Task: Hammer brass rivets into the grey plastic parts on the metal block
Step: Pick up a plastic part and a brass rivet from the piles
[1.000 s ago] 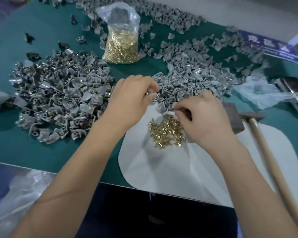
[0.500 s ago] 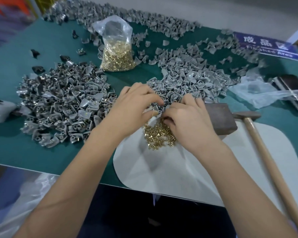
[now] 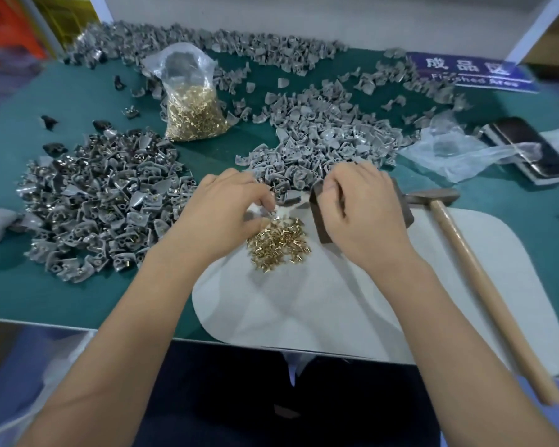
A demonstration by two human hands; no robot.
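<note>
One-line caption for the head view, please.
Both hands work above loose brass rivets beside the metal block; hammer lies idle.

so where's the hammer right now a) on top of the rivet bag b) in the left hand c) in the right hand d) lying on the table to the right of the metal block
d: the hammer lies on the white mat right of the metal block, untouched by either hand.

bare white mat toward the person, rivet heap ahead, hammer bounding right
</note>
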